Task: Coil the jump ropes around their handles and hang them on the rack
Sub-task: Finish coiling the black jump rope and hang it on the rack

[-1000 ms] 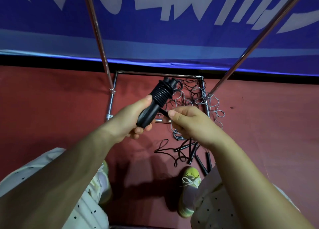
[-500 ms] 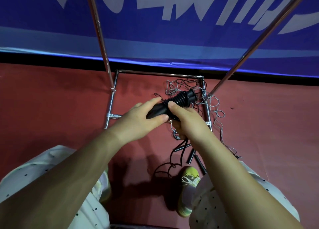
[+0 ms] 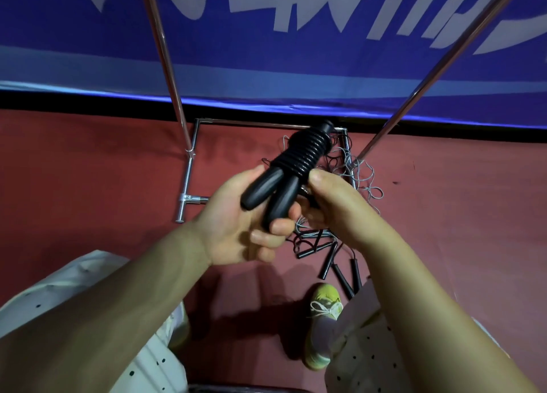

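The black coil-wrapped pair of rope handles (image 3: 291, 172) is clenched low by the left hand (image 3: 236, 229), its long axis slanting toward upper right. Its cord end is pinched by the right hand (image 3: 334, 206), just beside.

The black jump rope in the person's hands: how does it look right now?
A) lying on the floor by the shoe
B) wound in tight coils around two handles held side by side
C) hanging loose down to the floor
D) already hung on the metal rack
B: the black jump rope sits in tight coils around both handles, gripped by the left hand, with the right hand at its side.
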Demonstrator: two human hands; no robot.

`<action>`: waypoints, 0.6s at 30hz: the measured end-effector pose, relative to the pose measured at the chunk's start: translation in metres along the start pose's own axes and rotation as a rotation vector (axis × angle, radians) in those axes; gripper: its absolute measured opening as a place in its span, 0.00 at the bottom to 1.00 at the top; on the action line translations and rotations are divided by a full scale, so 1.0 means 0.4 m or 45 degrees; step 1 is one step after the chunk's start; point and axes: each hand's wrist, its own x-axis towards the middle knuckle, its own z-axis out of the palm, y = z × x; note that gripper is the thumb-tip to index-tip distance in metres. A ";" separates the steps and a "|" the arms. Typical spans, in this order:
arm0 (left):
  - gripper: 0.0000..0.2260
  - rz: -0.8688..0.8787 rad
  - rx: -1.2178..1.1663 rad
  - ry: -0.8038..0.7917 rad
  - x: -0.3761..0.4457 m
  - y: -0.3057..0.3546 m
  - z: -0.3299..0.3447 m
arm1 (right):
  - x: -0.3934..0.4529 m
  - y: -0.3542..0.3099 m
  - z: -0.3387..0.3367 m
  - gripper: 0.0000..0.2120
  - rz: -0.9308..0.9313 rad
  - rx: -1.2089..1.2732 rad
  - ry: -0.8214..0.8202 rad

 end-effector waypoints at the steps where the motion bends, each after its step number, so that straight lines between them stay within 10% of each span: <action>1: 0.29 0.021 0.005 -0.019 -0.003 0.006 -0.004 | -0.001 0.000 -0.010 0.31 0.012 0.064 -0.064; 7: 0.28 0.092 -0.067 -0.248 -0.036 0.032 -0.043 | -0.009 -0.008 -0.024 0.06 0.001 -0.316 0.105; 18: 0.28 0.153 -0.006 0.103 -0.045 0.041 -0.035 | -0.004 -0.008 -0.008 0.10 0.010 -0.891 0.158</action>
